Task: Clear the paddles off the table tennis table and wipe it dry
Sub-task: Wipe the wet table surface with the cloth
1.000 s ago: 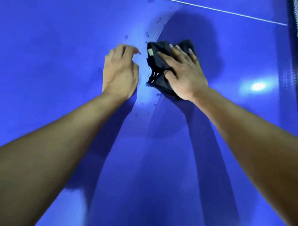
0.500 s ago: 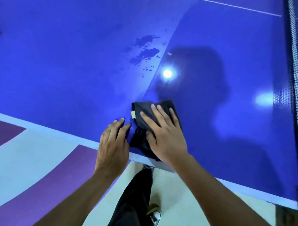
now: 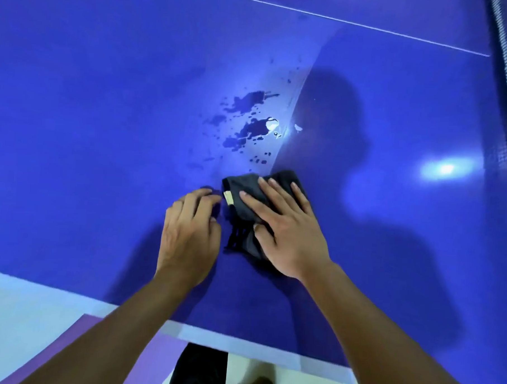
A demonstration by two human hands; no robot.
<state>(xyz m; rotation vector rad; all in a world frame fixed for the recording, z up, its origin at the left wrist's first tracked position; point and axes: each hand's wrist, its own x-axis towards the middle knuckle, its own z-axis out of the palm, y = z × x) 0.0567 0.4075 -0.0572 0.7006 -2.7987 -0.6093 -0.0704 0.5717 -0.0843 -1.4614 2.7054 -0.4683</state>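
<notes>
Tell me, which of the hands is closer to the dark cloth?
Right. The right hand lies flat on top of the cloth, pressing it onto the table. The left hand rests on the table just beside the cloth's left edge.

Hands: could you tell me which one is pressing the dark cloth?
The right hand, fingers flat on the cloth; the left hand rests beside it on the table.
</notes>
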